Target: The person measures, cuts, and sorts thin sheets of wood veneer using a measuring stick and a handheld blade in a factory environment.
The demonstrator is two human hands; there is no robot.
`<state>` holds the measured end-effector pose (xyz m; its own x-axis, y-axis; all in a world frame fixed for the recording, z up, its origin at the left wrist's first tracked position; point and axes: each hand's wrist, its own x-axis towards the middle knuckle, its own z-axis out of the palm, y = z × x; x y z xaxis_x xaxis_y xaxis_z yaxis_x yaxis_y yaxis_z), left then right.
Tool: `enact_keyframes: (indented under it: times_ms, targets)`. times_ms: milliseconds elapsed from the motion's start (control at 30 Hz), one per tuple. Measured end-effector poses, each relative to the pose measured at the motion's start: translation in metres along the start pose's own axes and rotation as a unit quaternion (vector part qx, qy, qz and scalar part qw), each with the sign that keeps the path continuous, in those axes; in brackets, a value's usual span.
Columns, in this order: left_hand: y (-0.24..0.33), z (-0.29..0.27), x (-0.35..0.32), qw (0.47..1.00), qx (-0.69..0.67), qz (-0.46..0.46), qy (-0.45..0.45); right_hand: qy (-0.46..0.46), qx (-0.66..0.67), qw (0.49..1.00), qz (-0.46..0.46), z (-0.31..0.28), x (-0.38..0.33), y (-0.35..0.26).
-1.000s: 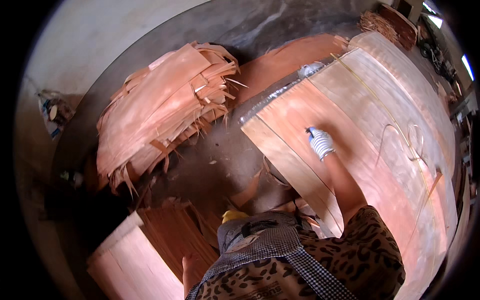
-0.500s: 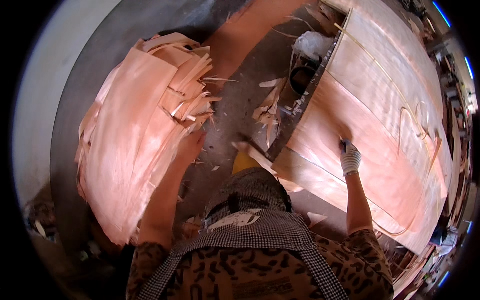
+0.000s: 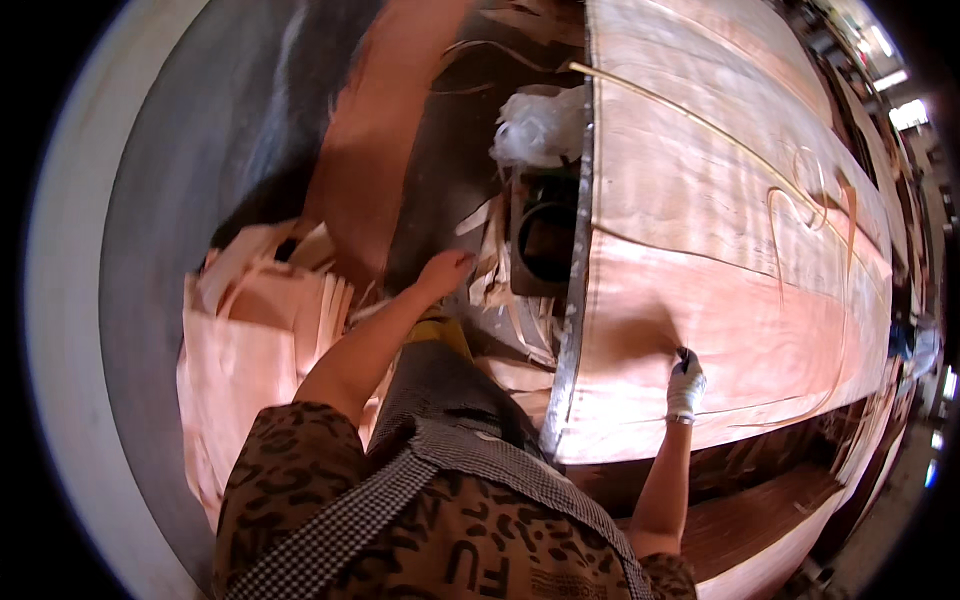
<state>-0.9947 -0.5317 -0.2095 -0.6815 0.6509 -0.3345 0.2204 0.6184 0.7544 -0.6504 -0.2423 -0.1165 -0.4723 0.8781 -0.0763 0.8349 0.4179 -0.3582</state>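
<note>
Thin pinkish wood veneer sheets (image 3: 740, 300) lie in layers on a raised work surface at the right. Over their near part is my right hand (image 3: 685, 385), in a white knitted glove, fingers closed around a small dark thing I cannot make out. My bare left hand (image 3: 445, 272) reaches over the floor gap, apart from the sheets. Its fingers are partly hidden, so their grip does not show. Behind my left arm stands a bundle of veneer pieces (image 3: 240, 350) with ragged ends.
A long thin strip (image 3: 690, 105) and curled offcuts (image 3: 795, 190) lie across the sheets. Beside the surface's dark edge (image 3: 575, 330) are a round black container (image 3: 547, 242) and crumpled clear plastic (image 3: 540, 128). Veneer scraps (image 3: 490, 270) litter the floor. An orange-brown band (image 3: 385, 110) runs along the floor.
My body and view have turned toward the veneer sheets. My left hand has left the bundle and swung out over the floor gap. My right hand stays closed over the sheets.
</note>
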Motion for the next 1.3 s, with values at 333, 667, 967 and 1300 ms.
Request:
enact_keyframes:
  times_ms: [333, 667, 967, 1300]
  targets:
    - [-0.029, -0.031, 0.32, 0.968, 0.184, 0.068, 0.158, -0.06, 0.353, 0.89, 0.283, 0.038, -0.091, -0.175]
    - [0.005, -0.113, 0.121, 0.837, 0.066, 0.339, -0.425, -0.422, 0.548, 0.681, 0.242, 0.143, 0.068, -0.337]
    - [0.021, -0.133, 0.133, 0.864, 0.116, 0.212, -0.442, -0.347, 0.486, 0.738, 0.315, 0.088, 0.056, -0.329]
    - [0.046, -0.111, 0.202, 0.771, -0.522, -0.236, -0.277, -0.226, 0.473, 0.839, 0.147, 0.124, -0.014, -0.355]
